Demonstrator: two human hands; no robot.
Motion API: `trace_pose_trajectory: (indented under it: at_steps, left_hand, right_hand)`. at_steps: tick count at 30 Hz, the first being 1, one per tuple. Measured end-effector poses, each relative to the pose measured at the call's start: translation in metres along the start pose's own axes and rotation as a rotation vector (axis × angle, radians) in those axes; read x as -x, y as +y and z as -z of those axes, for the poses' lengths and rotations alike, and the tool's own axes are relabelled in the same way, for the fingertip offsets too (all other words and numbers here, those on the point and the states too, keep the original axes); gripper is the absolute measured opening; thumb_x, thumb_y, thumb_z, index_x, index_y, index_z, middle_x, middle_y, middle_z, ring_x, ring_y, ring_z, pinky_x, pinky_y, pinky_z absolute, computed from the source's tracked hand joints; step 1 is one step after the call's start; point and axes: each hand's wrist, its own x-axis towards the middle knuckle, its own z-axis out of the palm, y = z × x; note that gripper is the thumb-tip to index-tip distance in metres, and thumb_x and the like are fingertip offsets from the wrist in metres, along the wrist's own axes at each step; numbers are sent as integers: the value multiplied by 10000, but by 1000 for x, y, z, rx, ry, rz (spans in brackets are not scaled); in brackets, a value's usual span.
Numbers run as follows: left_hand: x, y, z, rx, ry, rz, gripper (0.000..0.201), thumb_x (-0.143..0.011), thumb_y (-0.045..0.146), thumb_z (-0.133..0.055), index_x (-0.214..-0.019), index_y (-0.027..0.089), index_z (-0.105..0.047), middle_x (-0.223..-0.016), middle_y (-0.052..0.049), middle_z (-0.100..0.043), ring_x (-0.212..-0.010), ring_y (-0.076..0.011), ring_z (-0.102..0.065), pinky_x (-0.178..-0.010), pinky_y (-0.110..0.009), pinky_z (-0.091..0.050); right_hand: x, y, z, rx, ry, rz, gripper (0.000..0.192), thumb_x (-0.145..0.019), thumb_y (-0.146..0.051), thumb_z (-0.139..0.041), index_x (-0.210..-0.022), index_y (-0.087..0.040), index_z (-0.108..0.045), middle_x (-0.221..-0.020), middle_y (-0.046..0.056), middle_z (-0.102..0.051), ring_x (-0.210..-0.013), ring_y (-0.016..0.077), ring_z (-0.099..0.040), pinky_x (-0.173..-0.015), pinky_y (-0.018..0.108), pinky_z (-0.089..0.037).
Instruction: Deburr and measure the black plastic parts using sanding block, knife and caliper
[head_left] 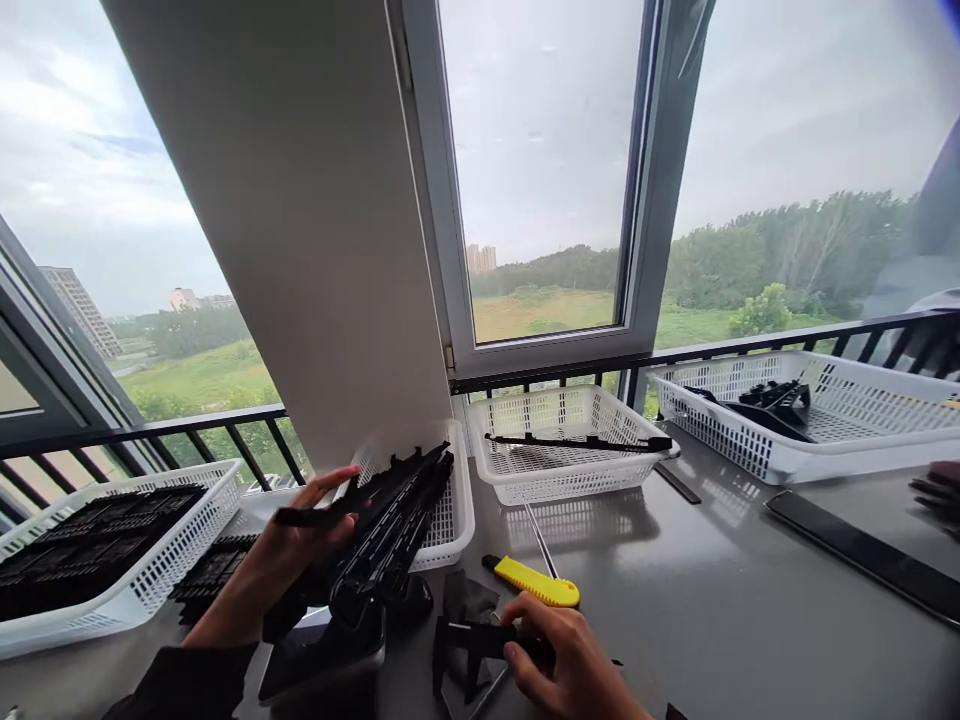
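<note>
Gripping black strip bundle (390, 525) w/ left hand (289, 560), 9 o'clock; right hand (559, 655) clamped on black caliper (469, 645), 6 o'clock. Baskets part-filled, work approx midway.

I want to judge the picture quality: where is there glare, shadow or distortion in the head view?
Head view: bright sky backlights the scene, so the left hand, right hand and black parts look dark; the table shows pale window glare and basket reflections; wide-angle distortion tilts the window frame; the right edge is blurred.
</note>
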Motion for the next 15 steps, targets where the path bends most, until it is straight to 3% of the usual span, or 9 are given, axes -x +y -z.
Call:
trace_pose_trajectory:
  at_steps: [3,5,9,11,13,15]
  left_hand:
    - [9,-14,6,-95,-50,-27,528,-770,632,-849,-1162,285,-783,-1521,-118,-684,-1364,-429,-653,-1175,-609,-482]
    - [14,-20,10,-130,-27,-34,505,-792,623,-833,-1170,292,-782,-1520,-105,-687,-1420,-433,-601,-1204,-633,-438]
    - [26,-26,23,-54,83,60,835,-751,609,-883,-1452,261,-592,-1506,-162,-687,-1349,-435,-663,-1130,-628,-532]
    - [35,-23,29,-26,162,102,947,-769,613,-873,-1552,252,-481,-1459,-157,-721,-1363,-429,-654,-1158,-640,-504]
    - [46,-13,29,-25,259,138,812,-891,577,-785,-1574,283,-460,-1425,-84,-751,-1385,-383,-642,-1211,-620,-454]
    - [59,0,21,14,376,65,633,-940,482,-758,-1493,259,-546,-1325,-30,-800,-1414,-343,-616,-1248,-588,-419]
  right_hand:
    - [1,-5,2,8,-10,-14,168,-899,-224,-619,-1046,-237,-699,-802,3,-710,-734,189,-672,-707,256,-502]
    - [1,-9,3,17,-24,-25,168,-908,-229,-605,-1049,-232,-697,-824,14,-728,-748,195,-688,-693,254,-502]
    - [0,-14,6,25,-35,-40,151,-917,-238,-592,-1036,-221,-685,-800,11,-728,-712,194,-691,-664,261,-489]
    - [0,-17,9,32,-39,-45,145,-923,-241,-594,-1036,-217,-682,-770,5,-718,-678,194,-679,-666,276,-486]
    - [0,-19,13,57,-49,-66,141,-944,-249,-592,-1048,-216,-682,-757,6,-718,-657,198,-672,-667,294,-484]
    - [0,-20,17,79,-57,-92,144,-970,-254,-587,-1071,-218,-682,-779,15,-739,-656,206,-681,-669,310,-489]
